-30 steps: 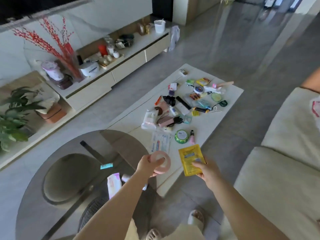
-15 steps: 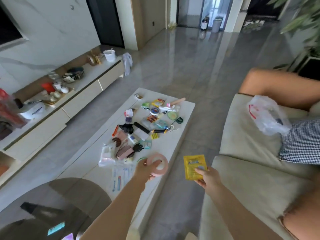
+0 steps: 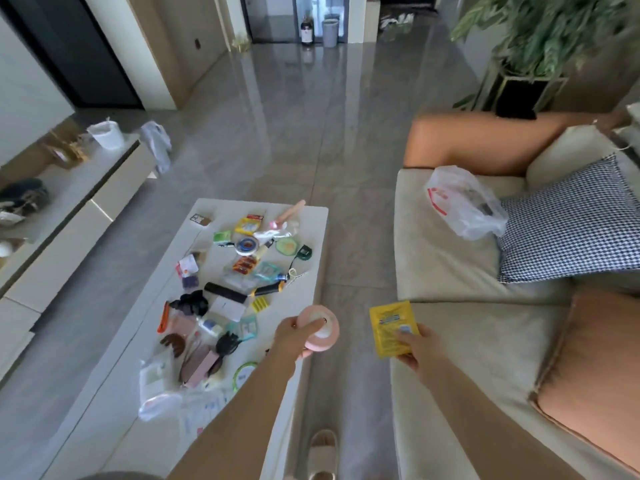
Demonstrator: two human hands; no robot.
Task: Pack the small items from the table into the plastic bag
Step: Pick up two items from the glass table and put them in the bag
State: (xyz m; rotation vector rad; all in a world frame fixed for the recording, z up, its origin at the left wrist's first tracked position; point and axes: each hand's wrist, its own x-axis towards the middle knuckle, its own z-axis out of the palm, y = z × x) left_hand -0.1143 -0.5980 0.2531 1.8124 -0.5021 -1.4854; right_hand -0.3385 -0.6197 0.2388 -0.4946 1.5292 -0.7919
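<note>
Left grip (image 3: 294, 336) around pink tape roll (image 3: 320, 328)

One plastic bag (image 3: 464, 202), one pink tape roll (image 3: 320, 327), one yellow sachet (image 3: 391, 327), two cushions (image 3: 568, 220).

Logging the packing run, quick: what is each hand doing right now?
Left hand: closed on the pink tape roll.
Right hand: closed on the yellow packet.

Bright daylight from the far doorway (image 3: 313, 15); long glare streaks on the glossy floor (image 3: 294, 133) below it. Soft, slightly smeared detail throughout. Wide-angle bending toward the frame edges; plant (image 3: 547, 26) right of the doorway blurred.
</note>
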